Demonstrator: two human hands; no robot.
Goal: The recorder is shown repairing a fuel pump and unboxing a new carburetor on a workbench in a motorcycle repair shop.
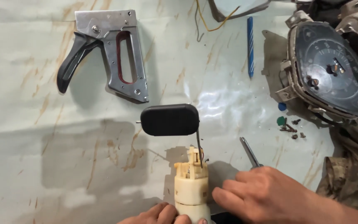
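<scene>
A cream plastic pump-like housing (192, 188) stands upright near the bottom edge, with a thin wire arm rising from it to a black oblong float (170, 120). My left hand (158, 215) grips the housing's lower end at the bottom edge of the view. My right hand (266, 193) touches the housing's right side and is closed around a tool whose metal shaft (248, 152) sticks up and to the left.
A metal staple gun (112, 54) with a black lever lies at upper left. A blue drill bit (250, 45), loose wires (206, 20), an instrument cluster (332, 70), small screws (291, 127) and a camouflage cloth (349, 174) occupy the right side.
</scene>
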